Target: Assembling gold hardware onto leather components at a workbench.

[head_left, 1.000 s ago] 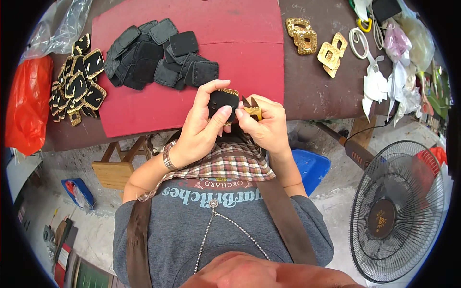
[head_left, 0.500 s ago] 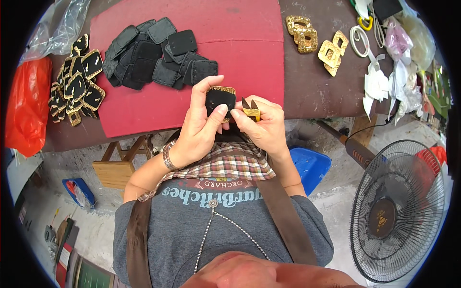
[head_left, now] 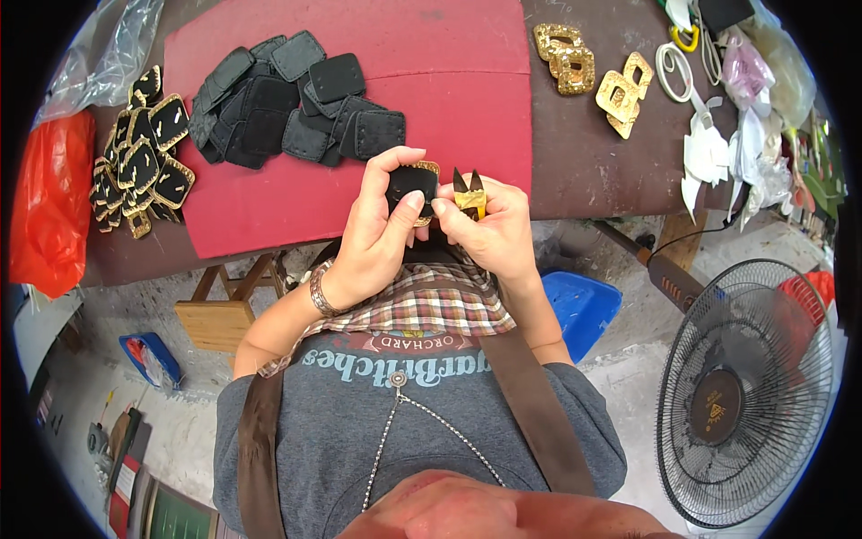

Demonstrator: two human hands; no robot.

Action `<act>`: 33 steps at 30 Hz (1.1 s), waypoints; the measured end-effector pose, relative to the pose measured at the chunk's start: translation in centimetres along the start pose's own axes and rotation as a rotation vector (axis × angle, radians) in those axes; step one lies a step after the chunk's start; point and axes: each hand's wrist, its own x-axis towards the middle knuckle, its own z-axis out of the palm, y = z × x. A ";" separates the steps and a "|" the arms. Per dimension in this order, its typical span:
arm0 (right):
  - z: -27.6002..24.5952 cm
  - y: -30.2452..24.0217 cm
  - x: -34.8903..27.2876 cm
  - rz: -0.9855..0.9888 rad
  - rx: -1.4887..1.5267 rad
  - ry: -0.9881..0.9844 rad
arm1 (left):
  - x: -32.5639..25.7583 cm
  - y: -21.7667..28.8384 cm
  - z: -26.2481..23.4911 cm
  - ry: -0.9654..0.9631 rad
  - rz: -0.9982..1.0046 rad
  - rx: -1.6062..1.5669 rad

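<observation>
My left hand (head_left: pixel 377 225) is closed on a gold-rimmed buckle with a black pad (head_left: pixel 411 187), its thumb pressed on the dark face. Close against the buckle's right edge, my right hand (head_left: pixel 492 229) grips a small pair of nippers (head_left: pixel 469 193) with yellow handles. The nippers' dark jaws point away from me and stand apart. My right thumb and fingertips meet near the buckle's edge; whether they pinch anything there is too small to tell. Beyond my hands lies a pile of black rounded-square pads (head_left: pixel 269 103).
A red mat (head_left: pixel 449 81) covers part of the brown table. Black-and-gold buckles (head_left: pixel 139 166) are heaped at left beside a red plastic bag (head_left: pixel 52 207). Gold buckle frames (head_left: pixel 575 70) lie at right, near a white tape roll (head_left: pixel 673 72). A fan (head_left: pixel 741 395) stands lower right.
The nippers have tilted upward in my right hand, showing more of their jaws. The buckle has turned slightly in my left hand, while both hands stay in nearly the same place.
</observation>
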 end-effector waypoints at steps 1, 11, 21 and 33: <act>0.1 0.1 0.1 -0.016 -0.034 0.010 | 0.0 0.0 -0.1 -0.004 -0.022 -0.045; 0.1 -0.3 0.1 -0.245 -0.074 0.098 | 0.1 0.4 0.2 -0.059 0.035 0.072; 0.3 -0.6 -0.2 -0.142 0.111 0.088 | -0.1 0.3 0.5 -0.018 -0.032 -0.076; 0.0 -0.5 0.0 -0.233 -0.267 0.143 | 0.8 0.6 -0.4 0.071 0.132 0.325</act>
